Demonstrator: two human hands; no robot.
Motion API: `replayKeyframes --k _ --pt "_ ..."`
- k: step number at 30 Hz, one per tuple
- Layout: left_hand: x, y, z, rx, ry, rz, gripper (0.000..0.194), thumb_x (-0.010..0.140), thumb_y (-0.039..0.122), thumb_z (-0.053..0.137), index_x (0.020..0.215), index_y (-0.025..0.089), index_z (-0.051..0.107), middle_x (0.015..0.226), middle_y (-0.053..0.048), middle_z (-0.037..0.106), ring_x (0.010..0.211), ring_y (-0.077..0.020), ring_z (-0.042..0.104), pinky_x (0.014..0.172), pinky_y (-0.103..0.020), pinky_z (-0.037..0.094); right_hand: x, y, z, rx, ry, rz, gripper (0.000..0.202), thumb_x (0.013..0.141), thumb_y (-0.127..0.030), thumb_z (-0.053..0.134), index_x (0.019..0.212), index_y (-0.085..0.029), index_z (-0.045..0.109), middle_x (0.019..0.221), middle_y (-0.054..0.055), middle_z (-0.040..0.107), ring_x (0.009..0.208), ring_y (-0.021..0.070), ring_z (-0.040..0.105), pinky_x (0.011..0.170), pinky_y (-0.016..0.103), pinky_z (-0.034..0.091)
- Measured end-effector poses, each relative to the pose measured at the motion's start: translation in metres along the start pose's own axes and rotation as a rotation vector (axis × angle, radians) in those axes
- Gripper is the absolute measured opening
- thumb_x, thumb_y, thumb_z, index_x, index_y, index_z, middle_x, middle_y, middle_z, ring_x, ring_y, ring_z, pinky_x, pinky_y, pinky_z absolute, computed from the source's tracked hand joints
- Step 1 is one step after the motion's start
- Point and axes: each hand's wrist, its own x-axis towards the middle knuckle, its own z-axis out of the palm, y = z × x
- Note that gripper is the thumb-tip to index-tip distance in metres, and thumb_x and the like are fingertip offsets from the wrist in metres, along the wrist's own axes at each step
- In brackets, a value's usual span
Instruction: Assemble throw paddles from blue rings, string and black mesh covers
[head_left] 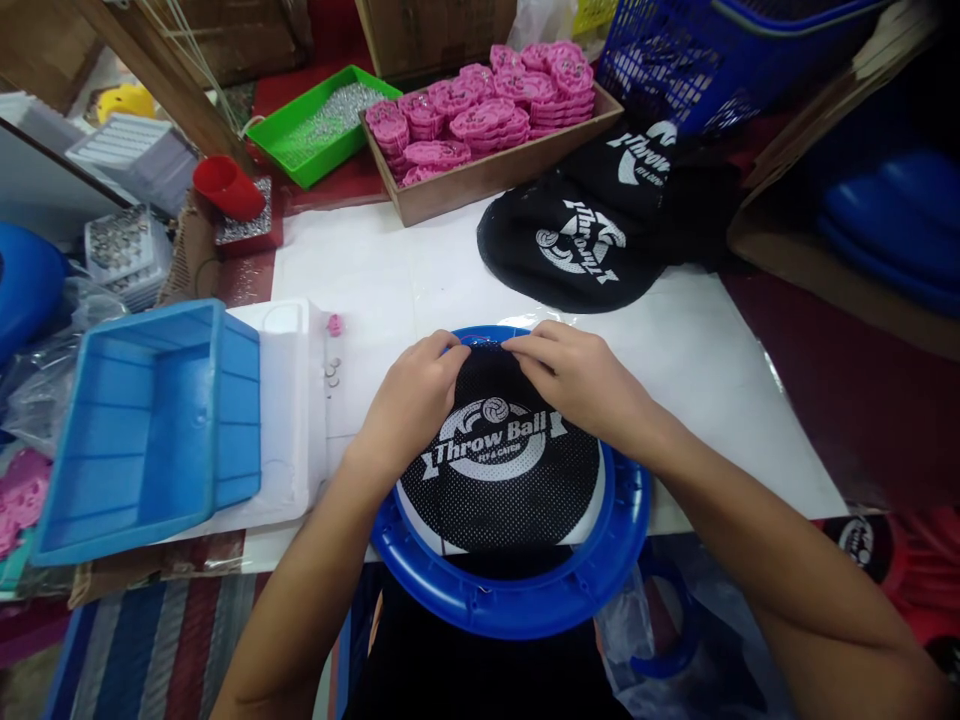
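Observation:
A round black mesh fabric (487, 505) printed "Throw Ball" lies inside a blue plastic ring (510, 605), which leans over the table's front edge. At the far side of the ring, my left hand (420, 385) pinches the top edge of the mesh. Close by on the right, my right hand (581, 375) has thumb and fingers closed on the same edge. A thin strand seems to run between the fingertips, too small to make out. Near its bottom the mesh stands apart from the ring, with a gap showing.
More printed black mesh pieces (574, 250) lie behind. At the back stand a wooden tray of pink parts (487, 120), a green tray of small metal pieces (304, 165) and a blue basket (652, 65). A light-blue bin (240, 410) and a red cup (229, 188) are left.

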Motion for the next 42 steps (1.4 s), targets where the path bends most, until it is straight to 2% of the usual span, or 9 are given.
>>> replayKeyframes --k 5,13,22,27,32,35,39,42 --pt "-0.001 0.000 0.000 0.008 0.002 0.009 0.033 0.102 0.002 0.044 0.112 0.014 0.073 0.122 -0.013 0.073 0.106 -0.0227 0.070 0.096 -0.039 0.062 -0.002 -0.005 0.002 -0.088 -0.040 0.021 0.036 0.106 -0.018 0.044 0.115 -0.019 0.078 0.105 0.012 0.069 0.087 0.0227 0.065 0.074 0.033 0.049" --pt "-0.001 0.003 -0.001 0.186 -0.030 0.096 0.054 0.098 -0.004 0.042 0.140 0.020 0.066 0.124 -0.013 0.068 0.101 -0.0223 0.069 0.087 -0.037 0.061 -0.005 -0.007 0.003 -0.138 -0.047 0.012 0.039 0.105 -0.017 0.040 0.119 -0.018 0.077 0.102 0.013 0.066 0.082 0.0221 0.060 0.071 0.034 0.044" --pt "0.001 0.005 0.001 0.316 -0.083 0.131 0.058 0.098 -0.002 0.043 0.148 0.021 0.062 0.123 -0.014 0.066 0.098 -0.0234 0.067 0.083 -0.037 0.059 -0.006 -0.009 0.002 -0.170 -0.064 0.007 0.038 0.105 -0.015 0.039 0.114 -0.018 0.076 0.101 0.012 0.065 0.081 0.0209 0.059 0.069 0.032 0.042" --pt "0.004 0.010 -0.002 0.325 -0.133 0.080 0.056 0.100 0.000 0.041 0.148 0.020 0.061 0.121 -0.015 0.065 0.096 -0.0254 0.067 0.081 -0.039 0.058 -0.004 -0.011 0.001 -0.250 -0.127 0.037 0.038 0.104 -0.012 0.038 0.112 -0.015 0.075 0.100 0.012 0.063 0.074 0.0192 0.056 0.064 0.033 0.037" --pt "0.008 0.014 -0.003 0.286 -0.165 0.020 0.053 0.098 -0.001 0.041 0.142 0.017 0.064 0.123 -0.016 0.064 0.096 -0.0261 0.068 0.082 -0.041 0.059 -0.008 -0.020 0.004 -0.420 -0.175 0.037 0.044 0.101 -0.005 0.036 0.127 -0.014 0.071 0.104 0.013 0.064 0.065 0.0173 0.053 0.057 0.034 0.026" --pt "0.006 0.011 -0.002 0.211 -0.143 0.003 0.053 0.096 -0.003 0.043 0.139 0.017 0.066 0.126 -0.015 0.064 0.100 -0.0259 0.069 0.085 -0.041 0.061 -0.011 -0.025 0.004 -0.475 -0.182 0.037 0.045 0.103 -0.006 0.036 0.133 -0.014 0.068 0.104 0.014 0.066 0.064 0.0178 0.053 0.056 0.036 0.021" --pt "0.003 0.003 0.001 -0.016 -0.038 -0.065 0.048 0.101 0.001 0.044 0.140 0.020 0.067 0.125 -0.012 0.066 0.104 -0.0236 0.070 0.092 -0.040 0.062 -0.011 -0.024 -0.001 -0.435 -0.143 0.076 0.031 0.104 -0.015 0.046 0.119 -0.018 0.073 0.100 0.011 0.068 0.061 0.0170 0.051 0.056 0.036 0.019" --pt "0.003 -0.001 0.003 -0.119 0.013 -0.128 0.037 0.106 0.009 0.047 0.134 0.019 0.070 0.119 -0.011 0.069 0.102 -0.0231 0.070 0.093 -0.041 0.062 -0.002 -0.017 -0.003 -0.319 0.015 0.027 0.028 0.105 -0.019 0.047 0.109 -0.019 0.075 0.101 0.011 0.069 0.074 0.0216 0.059 0.058 0.035 0.029"
